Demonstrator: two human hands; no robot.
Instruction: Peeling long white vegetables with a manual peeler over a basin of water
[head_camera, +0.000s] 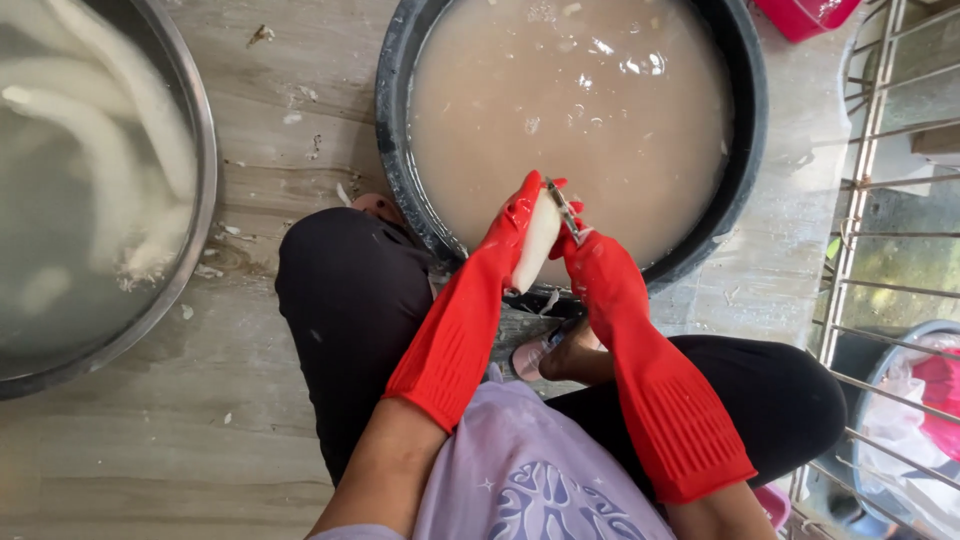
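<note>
A wide black basin (392, 120) of cloudy brownish water sits on the wet floor in front of the squatting person, and off to their left a steel basin (205, 150) holds pale peeled roots (110, 150) soaking in clearer water. Over the black basin's near rim, the left hand (520, 215), in a long red rubber glove, is wrapped tight around a white peeled root (538, 243), held nearly upright. The right hand (590, 250), gloved the same, is closed on a small metal peeler (565, 210) laid against the root's upper end. It looks like mid-peel; the next stroke would need the root turned to bring up any unpeeled side.
</note>
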